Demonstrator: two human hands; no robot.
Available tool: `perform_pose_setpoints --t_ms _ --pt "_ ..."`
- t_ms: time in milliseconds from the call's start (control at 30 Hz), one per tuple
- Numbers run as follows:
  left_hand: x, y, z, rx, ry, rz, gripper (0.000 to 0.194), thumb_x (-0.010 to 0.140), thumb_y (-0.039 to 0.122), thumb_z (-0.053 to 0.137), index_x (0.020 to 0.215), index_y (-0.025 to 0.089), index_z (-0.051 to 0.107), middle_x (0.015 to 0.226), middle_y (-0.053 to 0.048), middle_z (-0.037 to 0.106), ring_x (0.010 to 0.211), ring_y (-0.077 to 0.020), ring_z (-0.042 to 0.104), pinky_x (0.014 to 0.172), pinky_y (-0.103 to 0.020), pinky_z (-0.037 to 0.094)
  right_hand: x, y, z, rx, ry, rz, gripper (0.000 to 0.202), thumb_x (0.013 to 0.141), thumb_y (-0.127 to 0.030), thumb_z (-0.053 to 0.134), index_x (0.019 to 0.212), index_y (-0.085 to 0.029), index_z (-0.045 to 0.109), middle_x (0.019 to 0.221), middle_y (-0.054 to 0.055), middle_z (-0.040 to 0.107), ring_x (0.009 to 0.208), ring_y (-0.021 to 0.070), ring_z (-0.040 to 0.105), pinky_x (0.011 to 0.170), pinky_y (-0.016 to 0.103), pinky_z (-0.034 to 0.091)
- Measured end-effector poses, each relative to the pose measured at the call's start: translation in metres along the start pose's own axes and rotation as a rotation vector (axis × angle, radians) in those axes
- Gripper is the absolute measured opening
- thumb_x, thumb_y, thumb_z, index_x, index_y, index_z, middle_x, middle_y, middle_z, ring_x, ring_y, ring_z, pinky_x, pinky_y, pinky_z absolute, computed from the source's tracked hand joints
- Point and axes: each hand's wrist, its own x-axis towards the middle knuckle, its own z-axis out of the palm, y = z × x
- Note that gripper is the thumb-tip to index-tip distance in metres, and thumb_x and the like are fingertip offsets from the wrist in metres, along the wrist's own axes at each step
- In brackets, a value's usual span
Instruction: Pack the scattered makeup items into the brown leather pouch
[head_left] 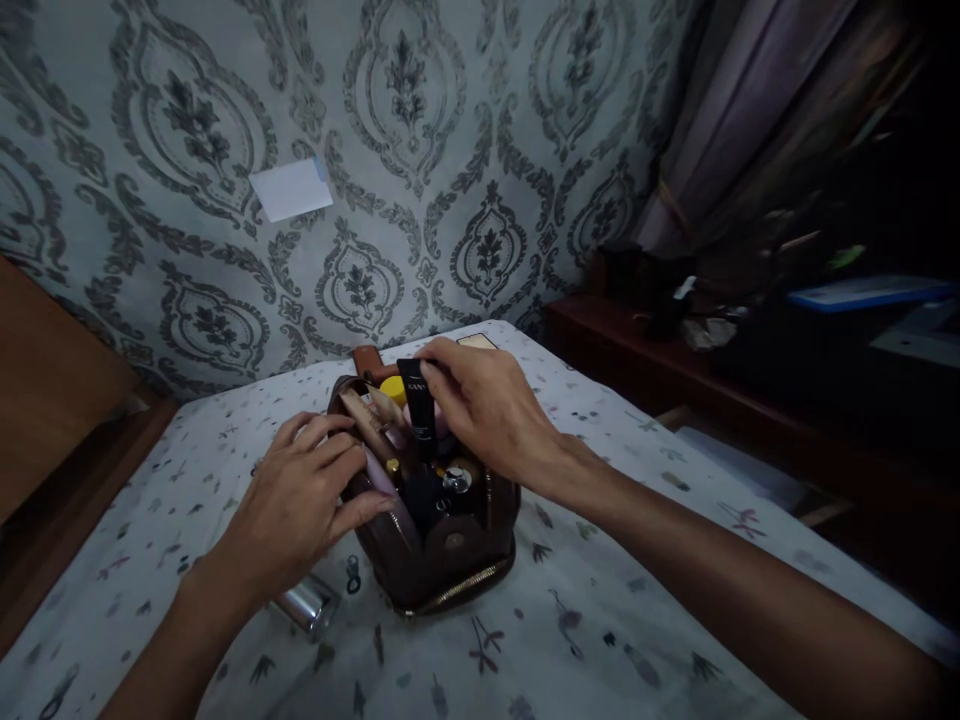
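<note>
A dark brown zippered makeup bag (469, 545) sits unzipped on the patterned cloth, packed with small cosmetics. My right hand (495, 410) pinches a black tube (418, 405) with pale lettering, upright over the opening, its lower end among the contents. At the bag's left rim, my left hand (300, 490) has its fingers bent over the edge and its thumb along the side, gripping it. Inside show a yellow lid (392, 389), a small gold cap (393, 467), a round shiny item (457, 478) and a dark item. Below my left wrist lies a silver cylinder (309, 605).
The bag stands on a white cloth (600, 600) printed with leaves. Behind it are a brown object (367, 362) and a flat pale item (477, 342). Patterned wallpaper (420, 150) rises at the back. To the right stands a dark red cabinet (607, 335) carrying clutter.
</note>
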Motion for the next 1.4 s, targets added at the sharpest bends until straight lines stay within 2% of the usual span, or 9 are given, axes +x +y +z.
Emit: perform_pose_setpoints --t_ms 167,300,533,733,1000,1167,1400 --pt "-0.003 0.001 0.002 -0.025 0.010 -0.020 0.050 0.103 0.053 0.035 0.084 0.016 0.063 0.089 -0.009 0.070 0.107 -0.0321 0.059 0.092 -0.050 0.042 0.005 0.001 0.005 -0.126 -0.151 0.064 0.027 0.097 -0.020 0.043 0.101 -0.014 0.069 0.079 0.008 0.070 0.073 0.0206 0.061 0.067 0.029 0.034" --pt "-0.004 0.001 0.005 -0.044 0.029 -0.029 0.046 0.103 0.051 0.038 0.085 0.015 0.062 0.090 -0.009 0.069 0.109 -0.0319 0.058 0.092 -0.048 0.044 0.009 0.004 0.011 -0.065 -0.235 0.090 0.027 0.097 -0.018 0.046 0.106 -0.013 0.071 0.079 0.006 0.071 0.070 0.0185 0.060 0.066 0.028 0.035" --pt "-0.007 0.002 0.008 -0.082 0.054 -0.055 0.041 0.104 0.046 0.039 0.087 0.015 0.060 0.092 -0.009 0.068 0.111 -0.0312 0.057 0.094 -0.049 0.046 0.013 0.007 0.019 0.105 -0.258 0.099 0.025 0.095 -0.013 0.048 0.098 -0.015 0.073 0.065 0.000 0.065 0.061 0.0146 0.056 0.064 0.025 0.036" --pt "-0.008 0.004 0.010 -0.116 0.056 -0.083 0.037 0.105 0.044 0.040 0.086 0.017 0.058 0.093 -0.009 0.067 0.115 -0.0308 0.056 0.097 -0.050 0.047 0.015 0.002 0.023 0.133 -0.279 0.096 0.020 0.092 -0.011 0.050 0.087 -0.014 0.070 0.066 0.001 0.065 0.060 0.0135 0.055 0.062 0.025 0.035" --pt "-0.008 0.005 0.009 -0.151 0.057 -0.105 0.031 0.103 0.039 0.044 0.085 0.018 0.058 0.093 -0.008 0.066 0.115 -0.0310 0.056 0.097 -0.050 0.048 0.011 0.000 0.024 0.152 -0.298 0.066 0.021 0.092 -0.012 0.049 0.085 -0.015 0.068 0.067 0.001 0.066 0.063 0.0139 0.059 0.062 0.024 0.036" --pt "-0.008 0.005 0.008 -0.120 0.060 -0.084 0.031 0.104 0.038 0.042 0.088 0.017 0.058 0.094 -0.009 0.066 0.115 -0.0307 0.056 0.097 -0.048 0.047 0.011 0.000 0.018 -0.034 -0.193 0.047 0.025 0.097 -0.019 0.045 0.098 -0.014 0.070 0.075 0.006 0.068 0.067 0.0169 0.058 0.063 0.026 0.033" --pt "-0.008 0.005 0.011 -0.132 0.066 -0.086 0.029 0.104 0.038 0.042 0.090 0.018 0.057 0.096 -0.008 0.066 0.115 -0.0305 0.055 0.097 -0.049 0.047 0.008 0.003 0.017 -0.189 -0.231 -0.082 0.032 0.099 -0.018 0.039 0.119 -0.018 0.063 0.080 0.006 0.070 0.069 0.0194 0.060 0.063 0.027 0.030"
